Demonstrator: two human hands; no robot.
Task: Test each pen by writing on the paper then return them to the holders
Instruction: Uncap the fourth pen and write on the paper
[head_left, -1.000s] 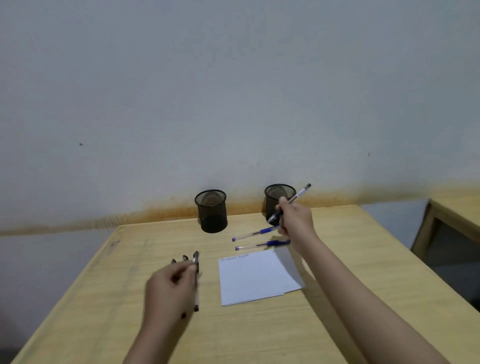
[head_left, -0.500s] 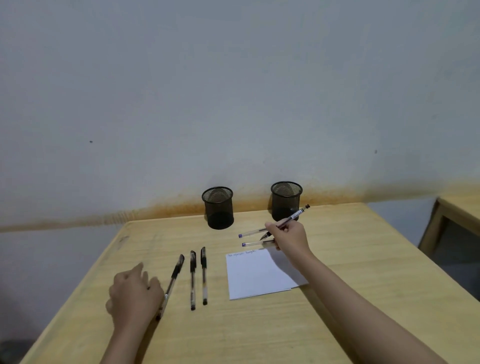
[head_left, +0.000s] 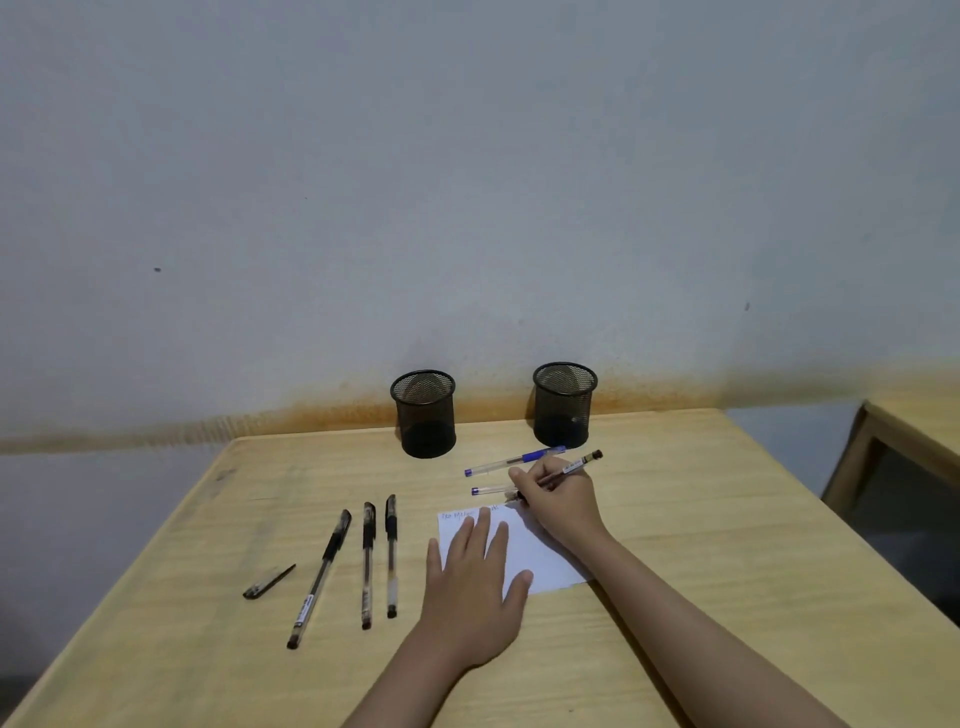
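My right hand (head_left: 558, 501) grips a black pen (head_left: 576, 463), its tip down at the top edge of the white paper (head_left: 545, 561). Blue writing runs along the paper's top. My left hand (head_left: 475, 582) lies flat on the paper with fingers spread. Three black pens (head_left: 367, 561) lie side by side left of the paper, and a loose black cap (head_left: 268, 582) lies further left. Two blue pens (head_left: 514, 461) lie just behind the paper; the nearer blue pen (head_left: 488, 490) is partly hidden by my right hand. Two black mesh holders stand at the back: the left holder (head_left: 423, 413) and the right holder (head_left: 564, 404).
The wooden table (head_left: 701, 519) stands against a grey wall. Its left edge runs diagonally near the cap. Another wooden table (head_left: 904, 431) stands at the far right, across a gap.
My left hand has left the black pens and come right onto the paper. A cap now lies on the table at the left. My right hand has lowered its pen to the paper's top edge.
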